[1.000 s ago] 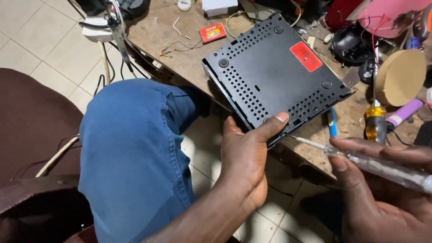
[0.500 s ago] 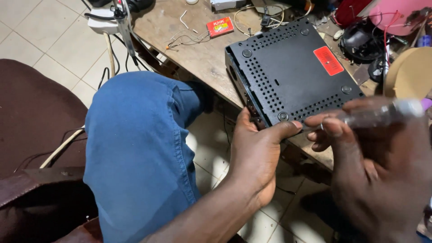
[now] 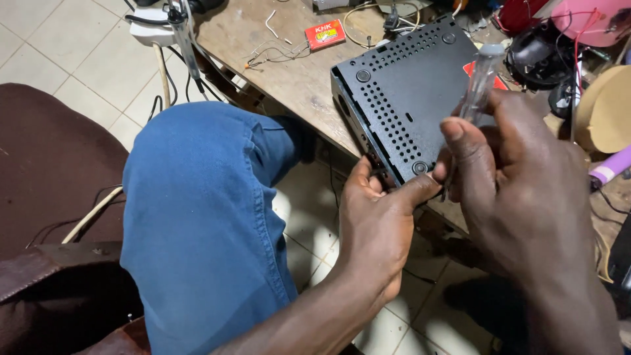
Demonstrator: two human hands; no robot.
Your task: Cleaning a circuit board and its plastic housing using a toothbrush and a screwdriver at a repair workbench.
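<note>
— On the near edge of the wooden bench [image 3: 289,72], what lies there?
— A black box [image 3: 414,98], underside up. My left hand [image 3: 378,230] pinches its near corner.
— And your right hand [image 3: 526,190]?
— Closed around a clear-handled screwdriver [image 3: 480,82], standing over that corner.

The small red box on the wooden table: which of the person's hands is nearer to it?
Left. The left hand grips the black box at its near corner, closer to the small red box; the right hand is farther right.
</note>
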